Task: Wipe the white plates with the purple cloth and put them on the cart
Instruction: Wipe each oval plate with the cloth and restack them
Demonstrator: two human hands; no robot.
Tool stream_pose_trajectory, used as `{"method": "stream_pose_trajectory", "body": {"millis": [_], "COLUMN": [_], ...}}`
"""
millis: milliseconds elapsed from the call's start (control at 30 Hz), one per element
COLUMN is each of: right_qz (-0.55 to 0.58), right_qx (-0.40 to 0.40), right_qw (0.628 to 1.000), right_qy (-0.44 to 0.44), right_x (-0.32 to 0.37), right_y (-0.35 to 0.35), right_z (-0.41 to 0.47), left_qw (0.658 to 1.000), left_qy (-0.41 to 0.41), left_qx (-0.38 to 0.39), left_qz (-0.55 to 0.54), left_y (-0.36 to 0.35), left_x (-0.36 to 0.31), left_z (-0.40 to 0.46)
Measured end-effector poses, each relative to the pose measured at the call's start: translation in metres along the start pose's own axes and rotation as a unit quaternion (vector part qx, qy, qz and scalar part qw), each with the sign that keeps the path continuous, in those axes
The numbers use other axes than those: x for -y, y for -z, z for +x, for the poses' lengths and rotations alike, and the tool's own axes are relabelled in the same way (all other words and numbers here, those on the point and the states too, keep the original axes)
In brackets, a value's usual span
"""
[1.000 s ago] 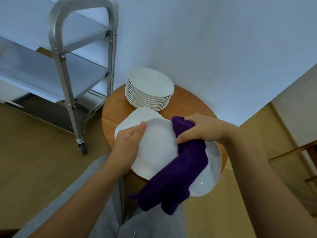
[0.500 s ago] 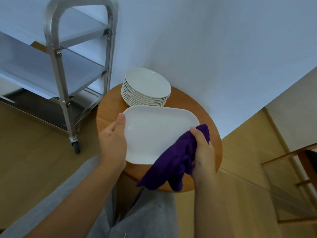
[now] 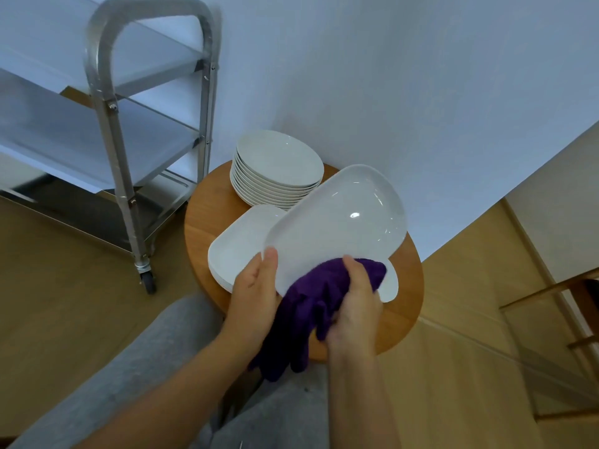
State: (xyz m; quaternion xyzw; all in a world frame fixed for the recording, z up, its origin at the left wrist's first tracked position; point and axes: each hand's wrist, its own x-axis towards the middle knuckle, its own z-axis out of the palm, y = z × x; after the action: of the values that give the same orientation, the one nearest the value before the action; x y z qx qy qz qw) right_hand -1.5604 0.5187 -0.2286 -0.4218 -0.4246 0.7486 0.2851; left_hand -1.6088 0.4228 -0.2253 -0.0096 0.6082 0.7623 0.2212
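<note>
Plate-wiping in progress: a white oblong plate [image 3: 337,222] is held up, tilted, above the round wooden table [image 3: 207,234], with the left hand [image 3: 254,296] gripping its near-left edge, thumb curled over the rim on top. The right hand [image 3: 356,306] has the purple cloth [image 3: 311,306] bunched in its curled fingers, pressed against the plate's near edge, and the loose end of the cloth hangs down between the two wrists. Under the raised plate sits another oblong white plate [image 3: 236,251] on the table (might be more than one stacked there, the edge is hard to read). Behind it, against the wall, is a stack of round white plates [image 3: 275,170]. The metal cart [image 3: 113,102] stands just left of the table, shelves bare in what shows. Grey trouser legs [image 3: 129,384] fill the bottom.
</note>
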Motion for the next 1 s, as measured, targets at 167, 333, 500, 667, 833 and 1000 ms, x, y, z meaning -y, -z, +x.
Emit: {"method": "stream_pose_trajectory", "body": {"millis": [167, 333, 500, 667, 833, 1000], "right_qz": [-0.175, -0.233, -0.127, 0.012, -0.025, -0.107], "right_qx": [0.019, 0.025, -0.062, -0.119, -0.083, -0.015], "right_qw": [0.984, 0.968, 0.987, 0.993, 0.990, 0.985], "right_qy": [0.035, 0.089, 0.069, -0.001, -0.111, -0.135], "right_x": [0.028, 0.028, 0.006, -0.021, 0.021, 0.055], "right_y": [0.012, 0.002, -0.003, -0.001, 0.029, 0.040], "right_z": [0.000, -0.007, -0.016, -0.024, 0.000, 0.008], "left_qw": [0.989, 0.987, 0.972, 0.957, 0.990, 0.726], "left_qy": [0.138, 0.156, 0.186, 0.213, -0.064, -0.447], "left_qx": [0.051, -0.027, -0.079, -0.066, 0.090, 0.107], "left_qz": [0.006, -0.008, -0.122, -0.184, 0.093, 0.511], "left_y": [0.006, -0.006, -0.013, -0.017, 0.024, 0.048], "left_x": [-0.029, -0.034, -0.025, -0.008, -0.003, -0.015], "left_z": [0.032, 0.038, 0.034, 0.025, 0.041, 0.076]}}
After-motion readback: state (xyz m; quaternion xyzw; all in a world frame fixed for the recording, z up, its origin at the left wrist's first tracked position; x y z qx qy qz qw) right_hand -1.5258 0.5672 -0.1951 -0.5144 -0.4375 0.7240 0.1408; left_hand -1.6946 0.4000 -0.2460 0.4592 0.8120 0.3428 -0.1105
